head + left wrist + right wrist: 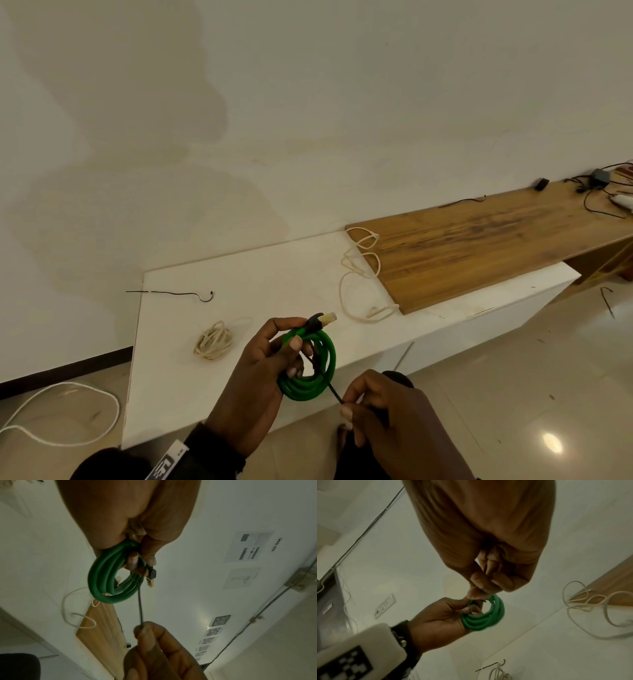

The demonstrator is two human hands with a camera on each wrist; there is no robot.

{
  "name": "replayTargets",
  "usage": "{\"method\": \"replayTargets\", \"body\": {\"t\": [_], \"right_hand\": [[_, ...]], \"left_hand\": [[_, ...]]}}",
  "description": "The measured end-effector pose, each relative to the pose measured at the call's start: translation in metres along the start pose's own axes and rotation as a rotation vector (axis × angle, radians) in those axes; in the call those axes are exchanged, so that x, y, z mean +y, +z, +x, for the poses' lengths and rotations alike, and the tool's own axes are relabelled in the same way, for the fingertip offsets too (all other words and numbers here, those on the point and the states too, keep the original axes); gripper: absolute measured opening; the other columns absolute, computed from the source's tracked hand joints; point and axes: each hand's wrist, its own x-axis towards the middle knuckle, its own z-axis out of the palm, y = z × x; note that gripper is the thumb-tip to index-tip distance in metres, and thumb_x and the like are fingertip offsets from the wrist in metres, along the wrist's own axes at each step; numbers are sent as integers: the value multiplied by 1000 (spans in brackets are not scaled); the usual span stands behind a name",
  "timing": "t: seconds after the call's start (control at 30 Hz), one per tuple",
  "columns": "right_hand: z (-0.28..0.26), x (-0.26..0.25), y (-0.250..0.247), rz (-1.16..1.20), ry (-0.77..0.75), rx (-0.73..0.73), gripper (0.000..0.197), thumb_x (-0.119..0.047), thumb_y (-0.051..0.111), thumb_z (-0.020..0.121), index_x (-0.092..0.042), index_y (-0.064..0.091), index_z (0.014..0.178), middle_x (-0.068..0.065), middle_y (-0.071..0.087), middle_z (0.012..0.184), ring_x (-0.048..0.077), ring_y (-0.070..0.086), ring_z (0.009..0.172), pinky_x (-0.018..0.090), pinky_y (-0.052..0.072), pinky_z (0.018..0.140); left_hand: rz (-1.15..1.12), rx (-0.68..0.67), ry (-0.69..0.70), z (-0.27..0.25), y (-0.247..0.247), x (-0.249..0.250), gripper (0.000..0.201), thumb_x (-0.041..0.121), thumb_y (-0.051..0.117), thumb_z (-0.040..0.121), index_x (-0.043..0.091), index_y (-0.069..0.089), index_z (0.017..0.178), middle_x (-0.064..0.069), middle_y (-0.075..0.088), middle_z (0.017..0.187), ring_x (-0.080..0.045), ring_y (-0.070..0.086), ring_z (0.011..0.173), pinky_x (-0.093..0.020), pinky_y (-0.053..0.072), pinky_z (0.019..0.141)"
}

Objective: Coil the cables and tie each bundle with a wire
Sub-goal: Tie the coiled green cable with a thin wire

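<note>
The left hand [260, 370] holds a green network cable [313, 373] wound into a tight coil, thumb and fingers curled round the loops so they cannot spring apart; its black-booted plug [322, 320] sticks up from the top of the coil. A thin dark tie wire [329, 380] passes through the coil and runs down and outward to the right hand [387, 411], whose grip is a narrow pinch of thumb and forefinger on the wire's free end. The bundle is held in the air above the near edge of the white table [274, 274], not resting on it. Judging by this, the green cable is fully coiled and the tying is under way but unfinished: the wire looks threaded or part-wrapped, with its tail straight and not yet twisted off. On the table, to the left, a cream cable bundle [214, 341] lies coiled; whether it is tied cannot be made out. Further right a loose cream cable [359, 277] sprawls in open loops across the edge of a wooden board [479, 246], uncoiled, and a white cable [65, 411] trails on the floor. A spare dark wire [171, 293] lies at the table's far left. So at least one cable, probably two, remains.
</note>
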Motion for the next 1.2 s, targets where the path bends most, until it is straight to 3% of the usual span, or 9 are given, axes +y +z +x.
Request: {"method": "replayTargets", "body": {"t": [0.13, 0.3, 0.4, 0.47, 0.6, 0.77, 0.83, 1.0, 1.2], "right_hand": [[-3, -3, 7, 20, 1, -68, 9, -23, 53, 93, -25, 57, 85, -7, 62, 57, 3, 57, 56, 9, 44, 59], [-7, 0, 1, 272, 110, -183, 15, -15, 53, 93, -18, 59, 79, -1, 61, 61, 2, 52, 52, 17, 42, 59], [-7, 4, -7, 207, 95, -159, 16, -19, 51, 94, -20, 58, 80, -4, 60, 56, 1, 51, 52, 15, 42, 59], [-6, 7, -8, 171, 97, -140, 15, -21, 52, 94, -22, 59, 80, -5, 61, 56, 3, 51, 54, 16, 42, 59], [-1, 9, -9, 107, 94, -126, 16, -22, 52, 93, -25, 58, 79, -5, 62, 57, 1, 52, 54, 13, 42, 57], [2, 5, -3, 63, 80, -142, 15, -23, 55, 91, -26, 56, 77, -11, 65, 58, 10, 59, 60, 22, 49, 65], [2, 2, 1, 18, 37, -138, 15, -22, 56, 91, -26, 54, 76, -14, 64, 56, 8, 60, 58, 21, 50, 66], [0, -9, -4, -15, -36, -95, 19, -22, 55, 92, -29, 51, 75, -17, 63, 54, 4, 61, 57, 12, 47, 60], [0, -21, -17, 77, 2, -109, 13, -25, 56, 91, -25, 57, 78, -8, 67, 59, -3, 57, 52, 9, 41, 56]], "left_hand": [[4, 45, -2, 3, -3, -7, 27, 12, 57, 82, 9, 64, 108, -11, 61, 76, -13, 40, 59, -25, 39, 59], [345, 5, 72, 5, -9, -11, 21, 0, 51, 93, 14, 65, 99, -6, 61, 74, -9, 44, 62, -19, 41, 61], [182, -39, -37, 4, -16, -8, 16, 8, 54, 91, 7, 65, 103, -8, 54, 74, -13, 37, 60, -24, 37, 61], [103, -48, -91, 6, -20, -7, 25, 15, 57, 85, 4, 64, 106, -8, 55, 75, -13, 37, 58, -26, 37, 61], [6, -30, -110, 10, -20, -9, 32, 13, 58, 82, 3, 63, 112, -11, 59, 80, -14, 42, 60, -30, 38, 64], [73, 37, -92, 10, -20, -16, 24, 4, 49, 94, 6, 67, 110, -6, 57, 75, -13, 41, 59, -25, 41, 58], [110, 50, -81, 10, -21, -16, 25, 2, 48, 95, 7, 68, 108, -5, 58, 75, -13, 41, 60, -24, 42, 59], [349, 51, 1, 7, -22, -17, 26, 3, 58, 90, 20, 73, 104, -3, 72, 92, -11, 57, 75, -26, 49, 72], [375, -34, -69, -1, -20, -19, 29, 3, 51, 95, 20, 71, 109, 0, 71, 109, -17, 57, 87, -29, 48, 72]]}}
